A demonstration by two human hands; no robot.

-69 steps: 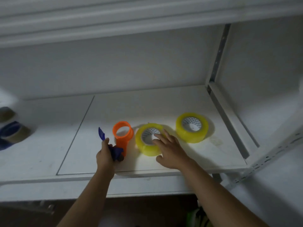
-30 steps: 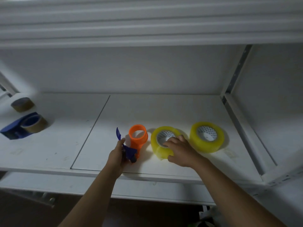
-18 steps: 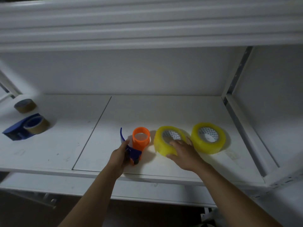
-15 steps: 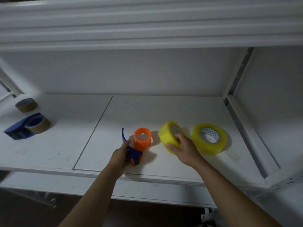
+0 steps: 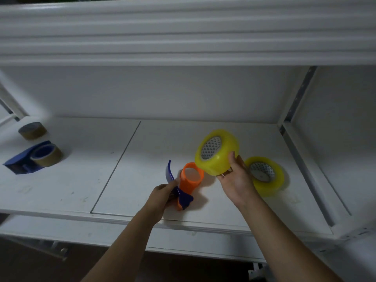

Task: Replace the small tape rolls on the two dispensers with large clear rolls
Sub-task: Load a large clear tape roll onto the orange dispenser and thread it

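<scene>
Right hand [image 5: 237,181] grips raised yellow roll [image 5: 218,152]; left hand [image 5: 162,197] apparently clasps orange dispenser [image 5: 188,185] beneath.

Two bare forearms, no sleeves, rings or watch visible; left grip [image 5: 162,195], right grip [image 5: 237,181].

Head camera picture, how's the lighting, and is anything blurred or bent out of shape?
Head view: dim overall, brightest on the shelf around the hands; the orange dispenser throws a soft shadow to its right. The raised yellowish tape roll in the right hand is slightly motion-blurred. Wide-angle distortion bows the upper shelf edge and splays the side posts.
</scene>
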